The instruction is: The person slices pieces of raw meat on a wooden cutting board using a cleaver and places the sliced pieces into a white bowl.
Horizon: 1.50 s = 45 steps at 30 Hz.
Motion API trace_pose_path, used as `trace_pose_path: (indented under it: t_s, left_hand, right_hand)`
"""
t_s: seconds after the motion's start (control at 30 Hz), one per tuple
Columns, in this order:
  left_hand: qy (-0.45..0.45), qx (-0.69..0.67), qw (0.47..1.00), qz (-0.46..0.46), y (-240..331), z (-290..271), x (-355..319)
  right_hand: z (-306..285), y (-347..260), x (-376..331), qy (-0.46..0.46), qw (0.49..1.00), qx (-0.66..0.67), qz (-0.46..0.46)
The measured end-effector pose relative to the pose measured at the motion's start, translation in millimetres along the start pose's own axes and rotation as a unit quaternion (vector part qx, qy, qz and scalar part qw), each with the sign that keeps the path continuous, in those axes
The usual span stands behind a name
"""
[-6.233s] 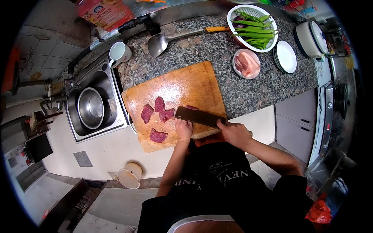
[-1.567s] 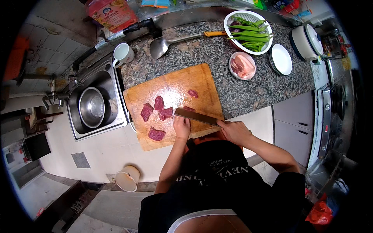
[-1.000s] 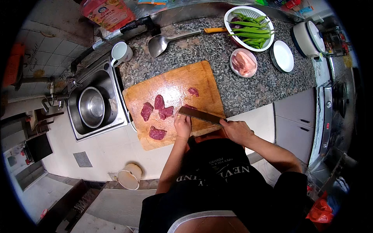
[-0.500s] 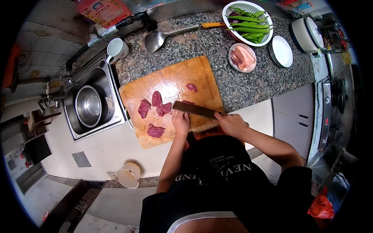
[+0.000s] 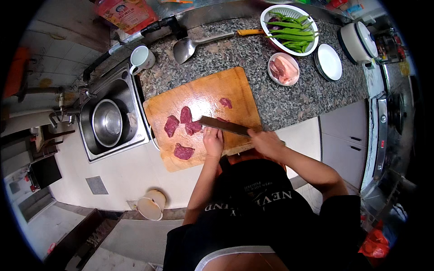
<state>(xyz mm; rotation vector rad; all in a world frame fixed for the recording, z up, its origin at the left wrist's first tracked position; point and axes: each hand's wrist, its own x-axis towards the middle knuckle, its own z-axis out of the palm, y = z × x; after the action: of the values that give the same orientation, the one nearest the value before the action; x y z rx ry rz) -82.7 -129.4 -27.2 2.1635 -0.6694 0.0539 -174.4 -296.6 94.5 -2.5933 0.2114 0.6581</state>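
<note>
Right hand [image 5: 266, 141] gripping cleaver [image 5: 224, 126], left hand [image 5: 213, 139] beside, cutting board [image 5: 203, 90] near edge

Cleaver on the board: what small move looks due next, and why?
Probably draw the cleaver down through the meat under the left hand. The right hand grips its handle, the blade lies just beyond the left fingers, and cut red slices already lie on the cutting board.

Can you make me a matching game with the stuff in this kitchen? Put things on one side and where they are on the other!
Things:
1. steel bowl
2. green beans
3. red meat slices
4. knife

Places:
A. on the wooden cutting board
B. in the right hand
C. in the sink
D. in the white basket

Pairs: 1-C, 2-D, 3-A, 4-B
</note>
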Motion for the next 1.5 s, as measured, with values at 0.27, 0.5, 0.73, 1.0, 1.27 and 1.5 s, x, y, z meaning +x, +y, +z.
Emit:
trace_pose_path:
  t_s: [0.27,0.5,0.73,1.0,1.27,1.5]
  left_hand:
    - [0.046,-0.033,0.998,-0.003,11.2,-2.9,1.6]
    - [0.019,0.004,1.0,-0.007,3.2,-2.6,-5.3]
    - [0.017,-0.02,1.0,-0.008,5.0,-3.7,-2.9]
    - [0.009,-0.005,1.0,-0.014,3.7,-3.1,-2.1]
    - [0.024,-0.014,1.0,-0.001,6.5,-4.4,-0.2]
    - [0.018,-0.024,0.999,-0.014,4.0,-2.4,-3.1]
  right_hand:
    - [-6.6,13.8,-24.7,0.045,0.999,-0.021,0.023]
    - [-8.4,7.7,-44.0,0.026,1.0,0.0,-0.005]
    - [-7.8,10.7,-50.3,0.006,1.0,0.006,0.006]
    - [5.5,13.9,-34.2,-0.005,1.0,0.007,0.001]
    - [-0.2,9.4,-40.4,0.006,1.0,0.012,0.017]
    - [3.4,-2.0,-12.7,-0.005,1.0,0.01,0.011]
